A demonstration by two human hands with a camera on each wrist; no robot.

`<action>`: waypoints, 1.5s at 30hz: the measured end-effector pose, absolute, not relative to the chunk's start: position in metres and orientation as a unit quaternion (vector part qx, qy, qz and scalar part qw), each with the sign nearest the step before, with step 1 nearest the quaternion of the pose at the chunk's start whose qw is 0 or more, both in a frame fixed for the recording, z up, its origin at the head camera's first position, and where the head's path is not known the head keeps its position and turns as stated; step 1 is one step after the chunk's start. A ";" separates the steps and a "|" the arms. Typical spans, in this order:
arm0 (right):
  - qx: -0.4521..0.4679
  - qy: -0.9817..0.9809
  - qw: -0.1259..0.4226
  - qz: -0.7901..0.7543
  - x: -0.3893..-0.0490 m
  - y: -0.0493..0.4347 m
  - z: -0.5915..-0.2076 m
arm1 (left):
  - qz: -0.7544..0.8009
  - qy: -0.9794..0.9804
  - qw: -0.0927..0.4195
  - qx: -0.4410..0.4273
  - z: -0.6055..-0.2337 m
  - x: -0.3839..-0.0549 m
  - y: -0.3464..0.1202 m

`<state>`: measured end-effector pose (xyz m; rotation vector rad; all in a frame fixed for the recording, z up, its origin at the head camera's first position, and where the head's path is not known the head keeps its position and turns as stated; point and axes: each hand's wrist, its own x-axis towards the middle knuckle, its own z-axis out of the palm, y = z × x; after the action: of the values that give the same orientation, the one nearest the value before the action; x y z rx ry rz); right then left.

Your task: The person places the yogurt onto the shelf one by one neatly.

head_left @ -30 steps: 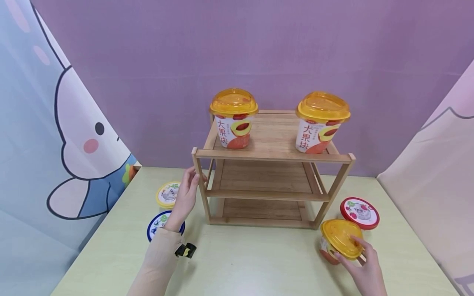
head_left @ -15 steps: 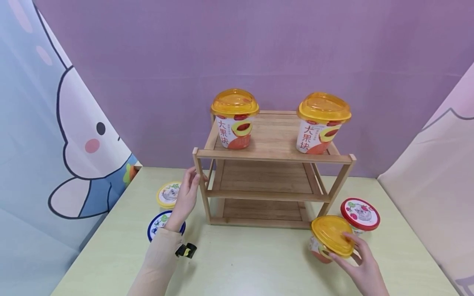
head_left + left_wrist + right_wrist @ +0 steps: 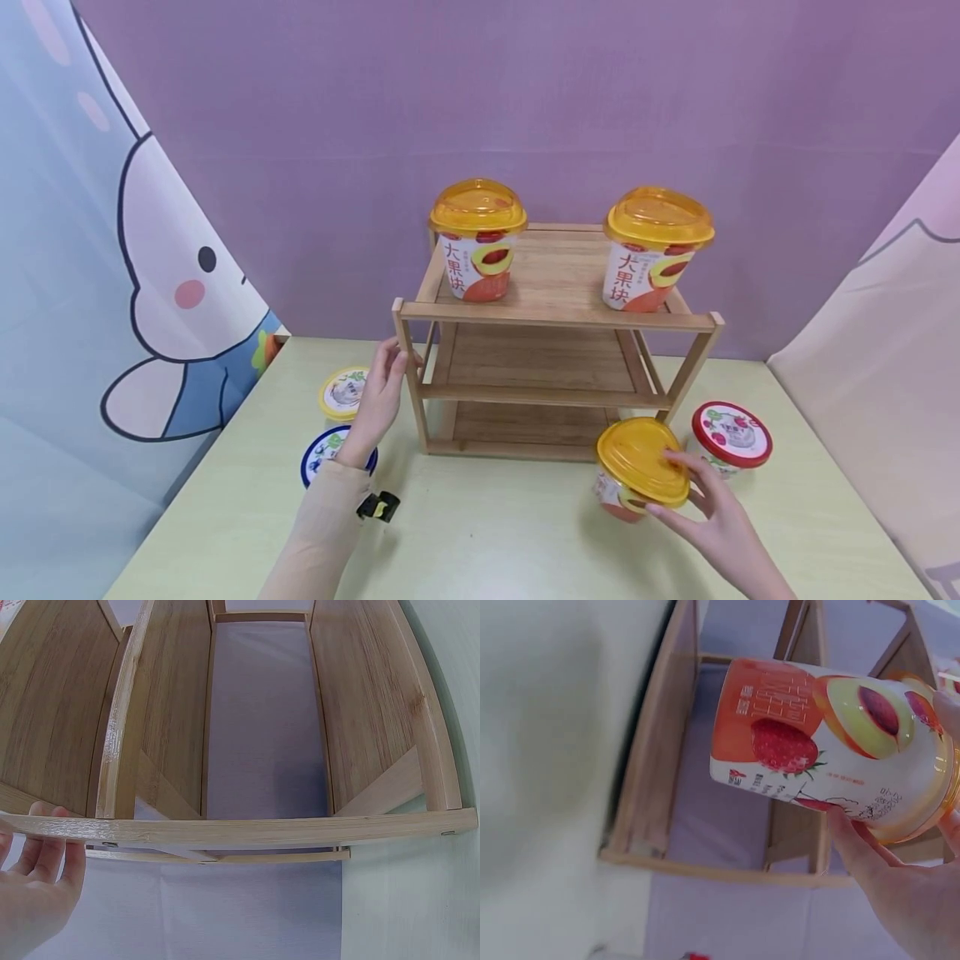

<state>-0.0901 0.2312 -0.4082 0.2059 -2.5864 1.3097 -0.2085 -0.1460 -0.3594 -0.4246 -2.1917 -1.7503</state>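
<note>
My right hand (image 3: 716, 517) grips a fruit yogurt cup (image 3: 637, 460) by its amber lid, in front of the rack's right leg. The cup is tilted; its peach and strawberry print (image 3: 784, 746) shows in the right wrist view, thumb pressed to its side. My left hand (image 3: 378, 396) holds the front left post of a three-tier wooden rack (image 3: 555, 313). In the left wrist view, the fingers (image 3: 51, 859) wrap round that post (image 3: 285, 832). Two matching yogurt cups stand upright on the top shelf, one at the left (image 3: 480, 246) and another at the right (image 3: 651, 250).
A red-lidded tub (image 3: 731, 435) stands right of the rack. To its left are a yellow-lidded tub (image 3: 342, 393) and a blue-lidded tub (image 3: 318, 454), partly behind my left arm. A purple cloth (image 3: 337, 167) hangs behind the pale table (image 3: 480, 550).
My right hand has carried the yogurt cup leftward and slightly up, away from the red-lidded tub to the rack's lower front. The left hand keeps its hold on the post.
</note>
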 end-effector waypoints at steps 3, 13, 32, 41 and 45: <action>0.102 -0.874 0.113 0.462 -0.094 0.226 -0.399 | -0.611 -0.764 0.151 -0.143 -0.355 -0.205 -0.144; 0.213 -0.833 0.110 0.499 -0.114 0.207 -0.370 | -0.611 -0.763 0.152 -0.146 -0.353 -0.203 -0.145; 0.302 -0.810 0.046 0.500 -0.164 0.172 -0.323 | -0.614 -0.758 0.157 -0.155 -0.376 -0.221 -0.153; 0.312 -0.810 0.018 0.497 -0.185 0.156 -0.313 | -0.620 -0.755 0.154 -0.147 -0.368 -0.216 -0.150; 0.318 -0.800 0.001 0.509 -0.193 0.149 -0.312 | -0.621 -0.754 0.157 -0.144 -0.357 -0.208 -0.145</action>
<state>-0.1929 0.1491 -0.3118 0.9991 -2.5112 1.5977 -0.2077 -0.1454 -0.3567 -0.4125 -2.1580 -1.7774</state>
